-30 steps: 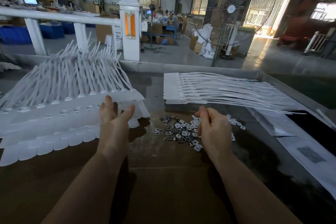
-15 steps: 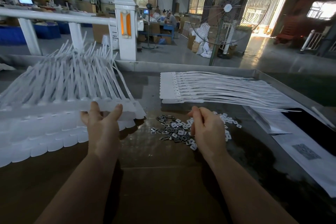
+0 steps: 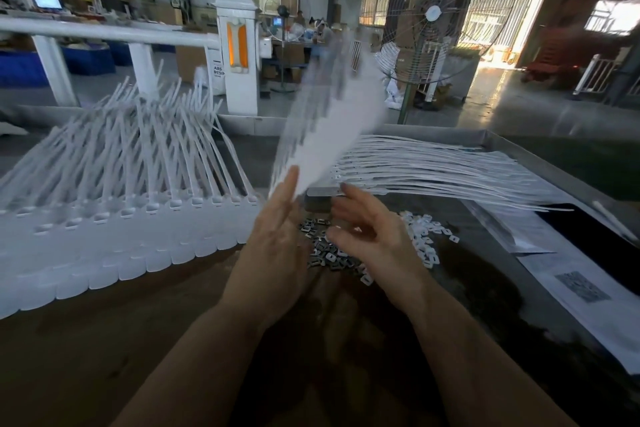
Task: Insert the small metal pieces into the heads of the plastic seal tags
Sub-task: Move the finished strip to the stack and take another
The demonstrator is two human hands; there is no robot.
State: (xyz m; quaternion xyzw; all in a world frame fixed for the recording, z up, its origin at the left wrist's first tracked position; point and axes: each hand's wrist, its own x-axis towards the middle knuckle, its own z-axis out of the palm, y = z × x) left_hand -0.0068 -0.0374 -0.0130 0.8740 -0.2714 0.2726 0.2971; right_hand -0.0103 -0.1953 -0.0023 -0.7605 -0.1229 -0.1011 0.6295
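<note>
Above the scattered metal pieces (image 3: 325,246): left hand (image 3: 277,246) lifts a blurred strip of seal tags (image 3: 329,121), grip hidden; right hand (image 3: 374,236) beside it, fingers loosely spread, empty. Risk: strip swinging down, scattering pieces.

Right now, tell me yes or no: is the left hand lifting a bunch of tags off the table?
Yes, the left hand holds a blurred bunch of tags raised above the table.

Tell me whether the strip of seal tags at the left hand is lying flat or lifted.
Lifted: the blurred strip of seal tags rises off the table from the left hand.
</note>
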